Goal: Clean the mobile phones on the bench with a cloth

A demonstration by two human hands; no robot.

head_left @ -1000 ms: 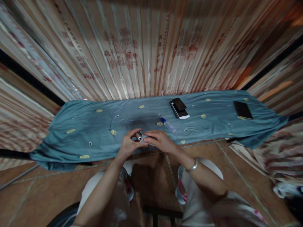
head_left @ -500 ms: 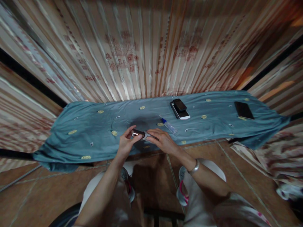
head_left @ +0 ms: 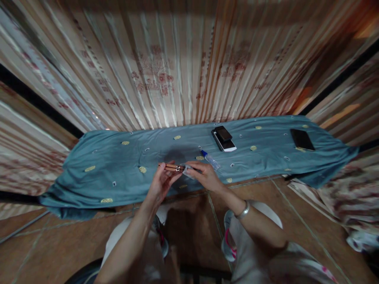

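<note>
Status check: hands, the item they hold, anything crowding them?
Left hand pinches thin dark object. Right hand presses pale cloth on its end. Small bottle lies just beyond on blue cloth, apart.

The blue cloth (head_left: 118, 173) looks soft and matt. On it, the stacked phones (head_left: 224, 139) are shiny, and the little bottle (head_left: 210, 159) is clear plastic.

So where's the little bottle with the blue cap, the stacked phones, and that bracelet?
bottle (head_left: 211, 159), head view, on its clear body.
stacked phones (head_left: 224, 138), head view, on the dark top one.
bracelet (head_left: 243, 211), head view, on the silver band at the right wrist.
</note>
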